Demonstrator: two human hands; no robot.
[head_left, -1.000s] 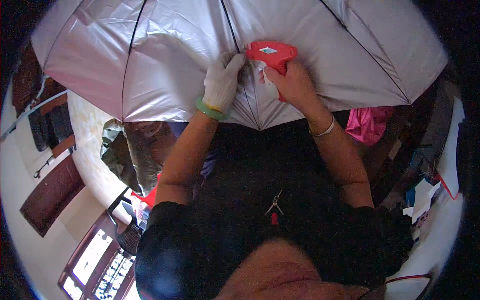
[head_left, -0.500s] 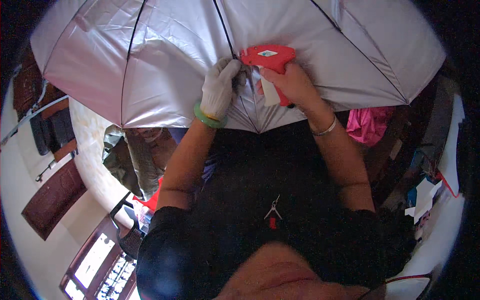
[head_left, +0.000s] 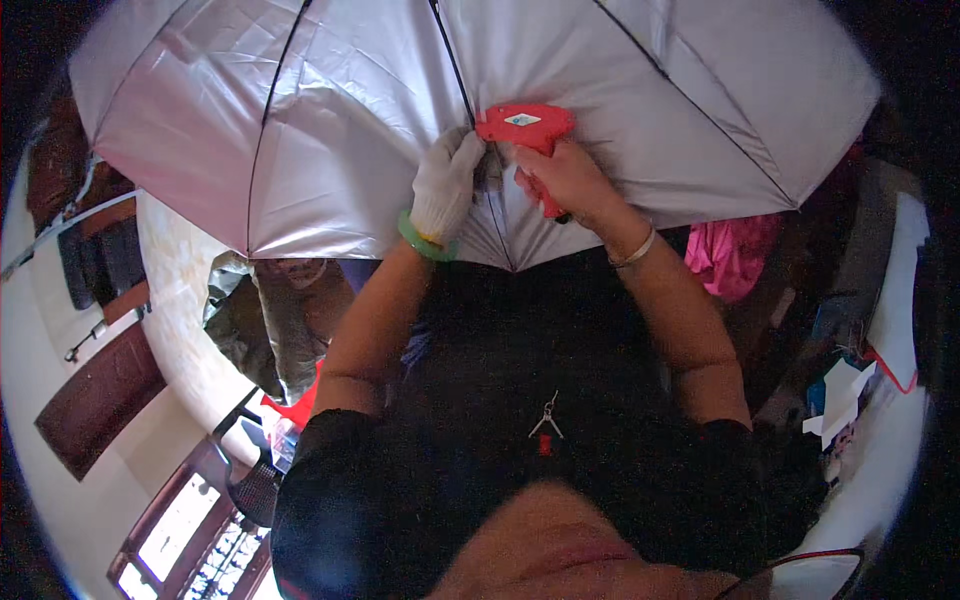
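Observation:
A silver-lined umbrella (head_left: 345, 195) spreads open in front of me, its inner side showing with thin black ribs. My left hand (head_left: 445, 187), in a white knitted glove, pinches the umbrella at its middle rib (head_left: 455, 65), above the front point of the canopy. My right hand (head_left: 572, 182) is bare and wraps round the grip of a red tagging gun (head_left: 548, 122). The gun's nose meets the rib right beside my left fingertips. Its white trigger is out of sight, and what lies between nose and rib is too small to make out.
Pink cloth (head_left: 730, 255) hangs below the canopy on the right. Crumpled grey-green cloth (head_left: 270, 325) lies at the left, by a pale round surface (head_left: 180, 290). A dark mesh chair (head_left: 255, 490) stands at the lower left. White paper (head_left: 840, 400) sits at the far right.
My right fingers have squeezed the tagging gun, and its white trigger no longer shows. Gun and right hand have shifted slightly left and down. The canopy has moved a little with my hands.

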